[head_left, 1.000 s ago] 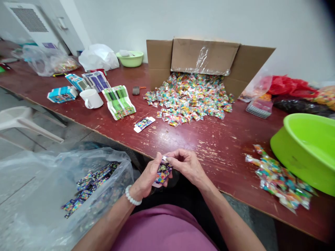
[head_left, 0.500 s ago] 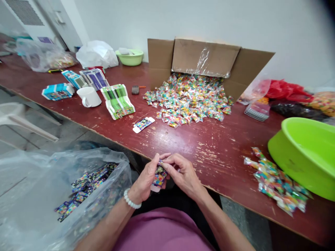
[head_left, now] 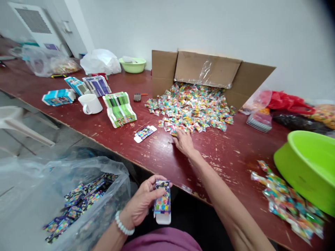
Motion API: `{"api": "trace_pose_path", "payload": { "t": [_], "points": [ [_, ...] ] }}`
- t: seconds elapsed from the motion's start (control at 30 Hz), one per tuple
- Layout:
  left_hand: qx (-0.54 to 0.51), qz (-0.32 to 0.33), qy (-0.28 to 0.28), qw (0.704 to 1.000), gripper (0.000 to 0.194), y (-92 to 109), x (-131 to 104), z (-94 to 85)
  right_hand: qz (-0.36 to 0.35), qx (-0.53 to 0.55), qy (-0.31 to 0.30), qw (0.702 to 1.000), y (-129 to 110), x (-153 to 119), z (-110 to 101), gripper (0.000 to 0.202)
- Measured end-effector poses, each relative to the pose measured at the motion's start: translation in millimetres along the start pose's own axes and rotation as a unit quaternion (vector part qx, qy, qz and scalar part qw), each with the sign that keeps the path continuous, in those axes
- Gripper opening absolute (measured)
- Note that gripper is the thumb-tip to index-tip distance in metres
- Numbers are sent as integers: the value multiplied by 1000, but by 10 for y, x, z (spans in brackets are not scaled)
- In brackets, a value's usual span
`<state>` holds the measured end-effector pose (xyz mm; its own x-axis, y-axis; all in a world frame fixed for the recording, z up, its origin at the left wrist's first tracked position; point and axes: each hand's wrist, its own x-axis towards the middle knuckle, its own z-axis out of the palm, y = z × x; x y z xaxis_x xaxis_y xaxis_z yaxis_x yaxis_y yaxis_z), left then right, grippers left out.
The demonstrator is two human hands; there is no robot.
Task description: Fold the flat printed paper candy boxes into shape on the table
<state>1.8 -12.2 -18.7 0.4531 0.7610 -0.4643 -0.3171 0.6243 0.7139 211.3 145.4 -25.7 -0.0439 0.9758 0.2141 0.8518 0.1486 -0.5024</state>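
My left hand [head_left: 146, 195], with a pale bead bracelet at its wrist, grips a small dark patterned box [head_left: 162, 200] near the table's front edge; a white flap hangs from the box's lower end. My right hand [head_left: 183, 141] reaches to the near edge of a pile of wrapped candies [head_left: 197, 106], its fingertips on the candies; whether a candy is between them is hidden. The pile spills from a cardboard box [head_left: 206, 68] lying on its side. A flattened patterned carton [head_left: 145, 134] lies left of the right hand.
Left are a white mug [head_left: 90, 104], green cartons [head_left: 120, 109] and blue cartons [head_left: 59, 97]. A green basin [head_left: 309, 167] stands right, beside loose candies [head_left: 290, 202]. Below left, a clear bag [head_left: 104, 209] holds small patterned boxes.
My right hand has left the small box and stretched forward to the candy pile. The left hand still holds the box, now lower and more fully visible. The view has shifted slightly.
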Motion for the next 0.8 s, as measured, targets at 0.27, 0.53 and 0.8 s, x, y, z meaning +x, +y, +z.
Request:
{"api": "trace_pose_path", "payload": {
  "t": [0.27,0.53,0.8],
  "points": [
    [45,32,39,998,48,301,-46,-252,18,-51,-32,998,-22,-90,139,30],
    [25,90,111,989,40,380,31,-236,45,159,17,986,-65,-701,-136,37],
    [-33,32,32,998,48,278,-28,-111,70,421,89,900,-610,-1408,-171,27]
  ]
}}
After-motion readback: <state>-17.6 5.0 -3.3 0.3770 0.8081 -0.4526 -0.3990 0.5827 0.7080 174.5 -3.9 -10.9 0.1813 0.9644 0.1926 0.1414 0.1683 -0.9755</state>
